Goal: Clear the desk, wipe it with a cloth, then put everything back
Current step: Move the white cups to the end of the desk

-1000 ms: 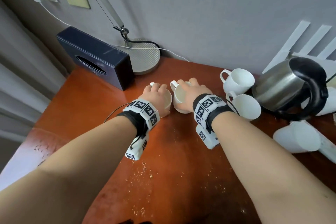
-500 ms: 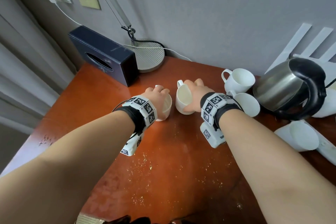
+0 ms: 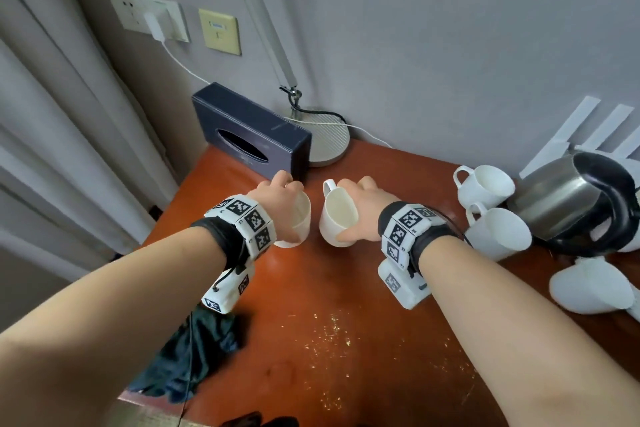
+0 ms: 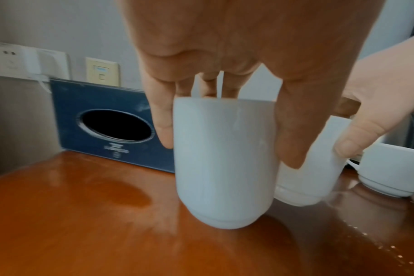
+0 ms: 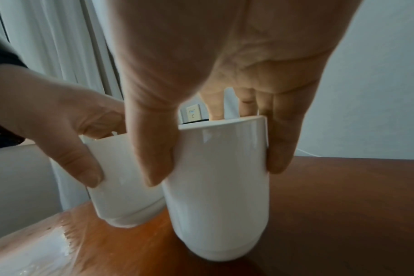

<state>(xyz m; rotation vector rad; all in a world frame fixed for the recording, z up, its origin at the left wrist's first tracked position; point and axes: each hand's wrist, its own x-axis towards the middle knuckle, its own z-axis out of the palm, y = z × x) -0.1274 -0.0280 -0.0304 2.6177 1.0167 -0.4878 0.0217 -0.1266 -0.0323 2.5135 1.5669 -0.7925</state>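
My left hand point(image 3: 277, 198) grips a white mug point(image 3: 300, 222) from above, thumb on one side and fingers on the other; the left wrist view shows this mug point(image 4: 225, 164) lifted just off the orange-brown desk point(image 3: 329, 322). My right hand point(image 3: 367, 204) grips a second white mug point(image 3: 337, 218) by its rim and sides, and that mug point(image 5: 220, 188) is tilted with its base at or just above the wood. The two mugs hang side by side in the middle of the desk.
A dark blue tissue box point(image 3: 249, 135) and a lamp base point(image 3: 329, 139) stand at the back. Two more white mugs point(image 3: 485, 187), a steel kettle point(image 3: 581, 201) and an overturned mug point(image 3: 588, 291) crowd the right side. A dark cloth point(image 3: 190, 357) lies at the front left edge. Crumbs speckle the desk's front.
Both hands have drawn back toward me with their mugs, raising them off the desk. The head view has tilted, bringing the dark cloth into sight.
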